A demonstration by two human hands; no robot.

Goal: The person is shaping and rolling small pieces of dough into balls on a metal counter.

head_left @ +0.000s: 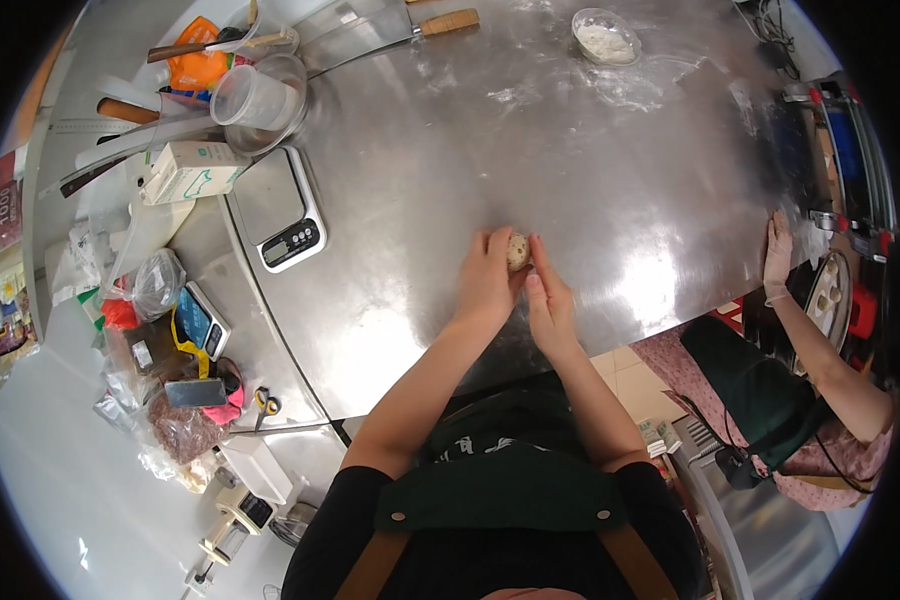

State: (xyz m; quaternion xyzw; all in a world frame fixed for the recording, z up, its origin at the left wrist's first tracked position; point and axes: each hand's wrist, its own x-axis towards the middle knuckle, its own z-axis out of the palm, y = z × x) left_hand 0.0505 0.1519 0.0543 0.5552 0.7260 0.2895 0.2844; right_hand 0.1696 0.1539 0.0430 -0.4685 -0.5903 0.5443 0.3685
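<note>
A small, round, pale ball with brown specks (518, 252), which looks like dough, is between my two hands above the steel table. My left hand (487, 265) curls around its left side, fingers bent over it. My right hand (548, 300) closes in from the right, with fingers against the ball and the thumb beneath. Part of the ball's surface is hidden behind my fingers.
A kitchen scale (278, 212) stands left on the steel table (420, 190), with a carton (192, 172) and plastic tubs (254, 100) behind it. Far right sits a bowl of white powder (606, 38). A co-worker's gloved hand (778, 250) rests on the right edge. Scissors (266, 406) lie left.
</note>
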